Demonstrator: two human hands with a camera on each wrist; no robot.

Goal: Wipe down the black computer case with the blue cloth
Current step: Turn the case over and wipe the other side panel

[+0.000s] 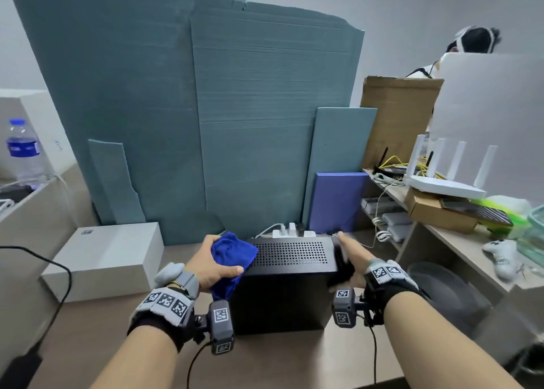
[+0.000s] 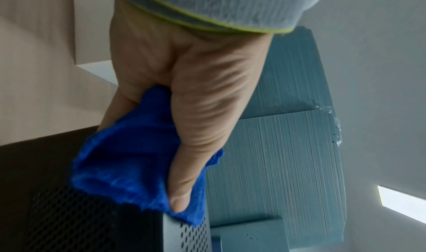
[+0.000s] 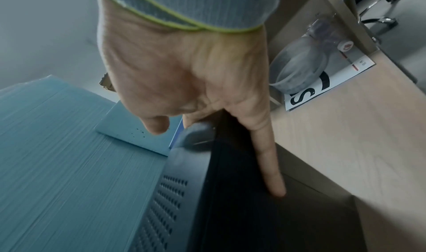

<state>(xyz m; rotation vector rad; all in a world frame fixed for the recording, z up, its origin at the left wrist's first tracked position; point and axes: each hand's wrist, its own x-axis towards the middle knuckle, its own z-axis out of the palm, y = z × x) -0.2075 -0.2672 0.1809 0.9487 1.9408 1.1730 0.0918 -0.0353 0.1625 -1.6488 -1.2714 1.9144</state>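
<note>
The black computer case (image 1: 290, 274) stands on the desk, its perforated top facing up. My left hand (image 1: 213, 263) grips the bunched blue cloth (image 1: 234, 254) and presses it on the case's top left edge. In the left wrist view my thumb (image 2: 182, 192) pins the cloth (image 2: 124, 164) against the corner of the case (image 2: 69, 219). My right hand (image 1: 350, 256) rests on the case's right side, thumb along the top edge. The right wrist view shows a straight finger (image 3: 268, 164) lying flat on the dark side panel (image 3: 235, 210).
A white box (image 1: 109, 259) sits left of the case, a power strip (image 1: 291, 232) behind it. Teal foam boards (image 1: 206, 124) and a blue panel (image 1: 338, 200) lean at the back. The right shelf (image 1: 412, 241) holds a router (image 1: 441, 182) and a controller (image 1: 502, 256). A water bottle (image 1: 23, 153) stands far left.
</note>
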